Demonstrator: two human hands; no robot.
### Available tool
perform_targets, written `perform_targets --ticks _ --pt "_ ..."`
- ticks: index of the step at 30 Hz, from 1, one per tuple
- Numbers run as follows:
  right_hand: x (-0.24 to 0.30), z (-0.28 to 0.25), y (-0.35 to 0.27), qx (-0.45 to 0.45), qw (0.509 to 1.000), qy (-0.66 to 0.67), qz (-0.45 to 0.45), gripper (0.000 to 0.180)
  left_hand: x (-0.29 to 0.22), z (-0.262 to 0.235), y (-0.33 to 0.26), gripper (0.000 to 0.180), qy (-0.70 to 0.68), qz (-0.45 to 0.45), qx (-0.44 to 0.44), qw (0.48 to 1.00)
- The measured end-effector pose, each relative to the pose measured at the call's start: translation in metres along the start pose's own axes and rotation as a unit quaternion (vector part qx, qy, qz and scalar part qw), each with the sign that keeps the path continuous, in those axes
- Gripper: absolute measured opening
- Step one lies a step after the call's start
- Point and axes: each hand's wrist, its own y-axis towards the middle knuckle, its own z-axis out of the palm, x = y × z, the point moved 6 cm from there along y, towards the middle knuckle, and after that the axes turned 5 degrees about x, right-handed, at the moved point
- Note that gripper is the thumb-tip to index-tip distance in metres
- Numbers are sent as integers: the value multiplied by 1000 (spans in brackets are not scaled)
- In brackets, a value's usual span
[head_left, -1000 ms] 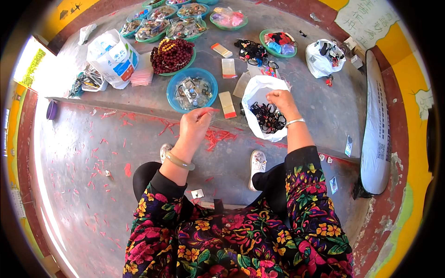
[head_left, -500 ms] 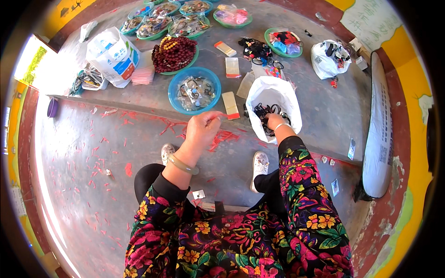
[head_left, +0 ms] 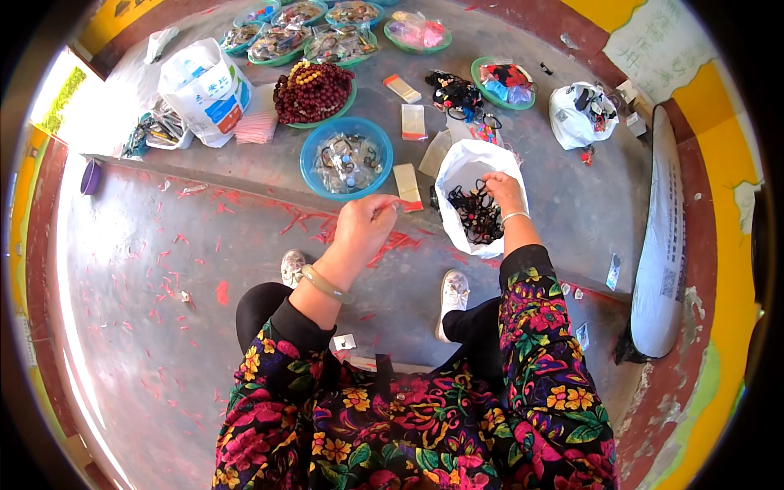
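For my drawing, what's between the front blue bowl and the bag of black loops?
The head view shows a flat cream pack with a red end between the bowl and bag, and a tan piece nearer the bag.

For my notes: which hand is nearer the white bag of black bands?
Right. The right hand is at the mouth of the white bag; the left hand is apart, further left.

The camera, left of a worn pair, is looking down and forward from the wearer's head through a fisheye lens. Sleeves (head_left: 543, 327) are filling the near lower edge; the left grip (head_left: 363, 230) and right grip (head_left: 504, 192) are showing mid-frame, farther off; the ledge (head_left: 572, 204) is stretching beyond, the wall (head_left: 710, 147) bending along the rim.
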Motion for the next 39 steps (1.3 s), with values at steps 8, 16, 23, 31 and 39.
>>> perform_targets --ticks 8,16,23,31,39 --pt "104 15 -50 85 945 303 -84 14 -6 3 0 22 -44 -74 51 995" --pt "192 78 -157 123 950 245 -149 17 32 13 4 25 -193 -149 49 969" --pt "219 119 -192 91 927 -31 -363 18 54 17 4 18 -198 -169 60 964" --pt "226 127 -203 55 846 -195 -492 22 39 14 5 27 -104 -132 35 985" --pt "236 125 -208 32 794 -244 -556 24 32 16 7 22 -124 -90 60 986"
